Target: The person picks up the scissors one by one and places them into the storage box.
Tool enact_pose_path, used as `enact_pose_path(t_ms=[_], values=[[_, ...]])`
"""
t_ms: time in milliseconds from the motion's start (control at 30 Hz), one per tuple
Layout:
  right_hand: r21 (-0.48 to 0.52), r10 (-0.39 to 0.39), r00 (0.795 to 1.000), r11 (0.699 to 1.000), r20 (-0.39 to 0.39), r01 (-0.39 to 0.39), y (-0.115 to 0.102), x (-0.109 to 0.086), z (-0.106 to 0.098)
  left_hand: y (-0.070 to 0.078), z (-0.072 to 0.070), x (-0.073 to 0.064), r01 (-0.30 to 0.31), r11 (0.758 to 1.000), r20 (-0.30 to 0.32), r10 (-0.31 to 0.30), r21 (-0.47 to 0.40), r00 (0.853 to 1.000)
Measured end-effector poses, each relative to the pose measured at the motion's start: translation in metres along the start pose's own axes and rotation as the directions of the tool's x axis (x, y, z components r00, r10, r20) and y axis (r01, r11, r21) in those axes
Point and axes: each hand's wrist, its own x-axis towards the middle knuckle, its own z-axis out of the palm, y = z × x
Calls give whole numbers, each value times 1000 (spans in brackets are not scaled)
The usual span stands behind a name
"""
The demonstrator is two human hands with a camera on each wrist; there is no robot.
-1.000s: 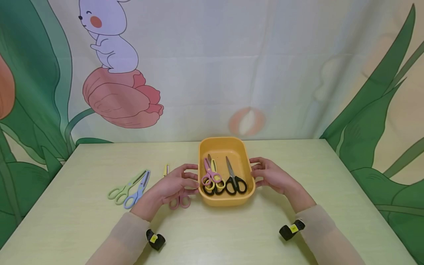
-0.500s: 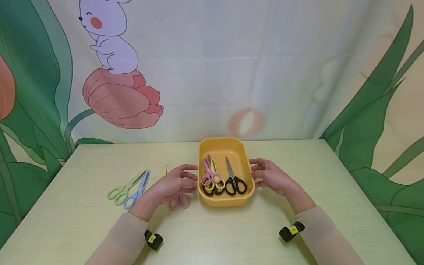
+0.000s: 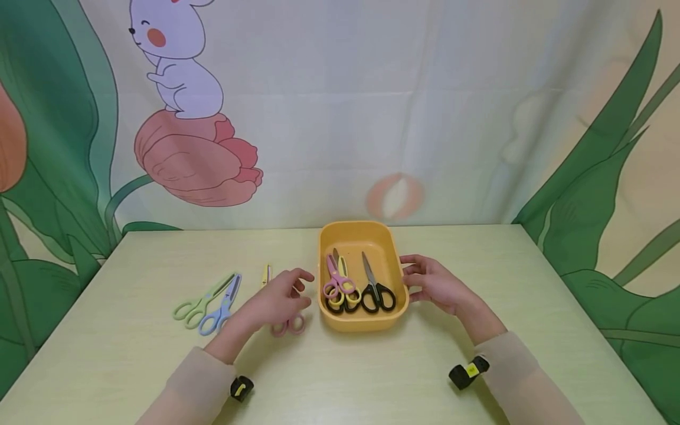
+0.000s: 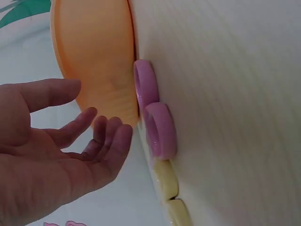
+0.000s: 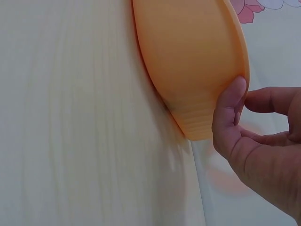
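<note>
One yellow tray (image 3: pixel 363 324) of scissors (image 3: pixel 375 288) sits near the worktop's (image 3: pixel 531 295) far edge, left hand (image 3: pixel 281 299) loosely spread beside it, right hand (image 3: pixel 438 285) relaxed, touching its side. Seemingly positioning; letting go would call for steadiness.

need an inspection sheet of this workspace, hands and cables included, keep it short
surface: pale wood-grain tabletop
job's things: yellow bin holding black scissors, plus pink scissors and yellow scissors atop another black pair; outside, to its left, green scissors, blue scissors, second pink scissors and second yellow scissors, the last two partly hidden in the head view
clutter: nothing seen beyond the scissors
left hand: apart from the bin, holding nothing
right hand: touching the bin's right side
cables: nothing seen
surroundings: backdrop printed with a rabbit, flowers and leaves
</note>
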Motion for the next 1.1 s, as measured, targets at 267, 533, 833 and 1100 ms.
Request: enact_pose_path(t_ms=[267,533,833,1100], values=[[-2,-3,1000,1000,-3,3,0,0,0,4,4,-11,14,949,43,-30,314,999],[1,-8,1000,1000,0,8,0,-1,0,4,6,-17,27,886,46,-55,463,997],[-9,-5,1000,1000,-2,5,1,0,0,2,2,-19,63,883,47,-96,466,994],[-12,-2,1000,1000,-6,2,1,0,0,4,2,-21,66,831,52,-113,552,992]])
